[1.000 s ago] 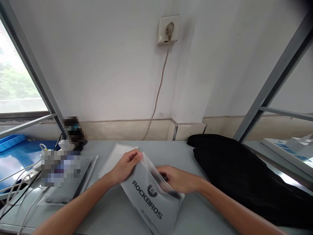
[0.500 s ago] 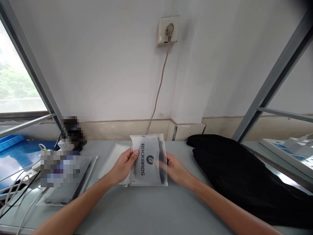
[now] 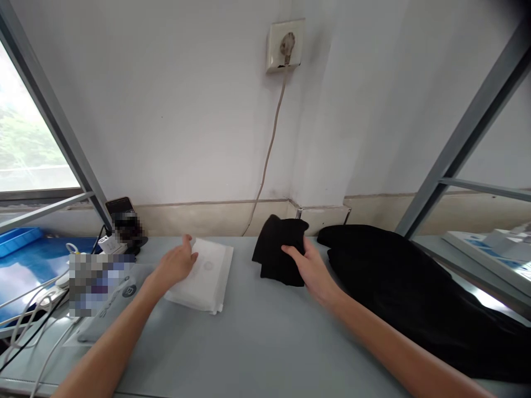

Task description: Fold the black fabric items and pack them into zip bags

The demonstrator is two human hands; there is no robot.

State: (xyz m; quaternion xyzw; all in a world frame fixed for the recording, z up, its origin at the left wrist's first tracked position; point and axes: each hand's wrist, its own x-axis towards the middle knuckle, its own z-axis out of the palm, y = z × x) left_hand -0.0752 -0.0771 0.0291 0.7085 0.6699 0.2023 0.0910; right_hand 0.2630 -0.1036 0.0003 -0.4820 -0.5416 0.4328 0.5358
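Note:
My right hand (image 3: 311,268) grips a folded black fabric piece (image 3: 276,254), thumb on its face and the other fingers behind it. The exact kind of fabric item cannot be made out. My left hand (image 3: 176,262) is at the left edge of a small stack of white translucent zip bags (image 3: 209,276), its thumb and forefinger apart and nothing held. Whether it touches the top bag is unclear. Beyond my left forearm lies a filled frosted bag (image 3: 114,304) with a dark round logo, partly covered by the arm and by blurring.
A large heap of black fabric (image 3: 398,293) covers the right of the grey table (image 3: 249,354). White cables (image 3: 20,326), chargers and a phone stand (image 3: 124,221) crowd the left side. Grey metal shelf posts (image 3: 448,132) rise at both sides, and a plugged socket (image 3: 286,47) is on the wall.
The printed bag has left both hands; a logo-printed bag now shows at the left. My left hand has moved left over the white bags. My right hand now holds folded black fabric.

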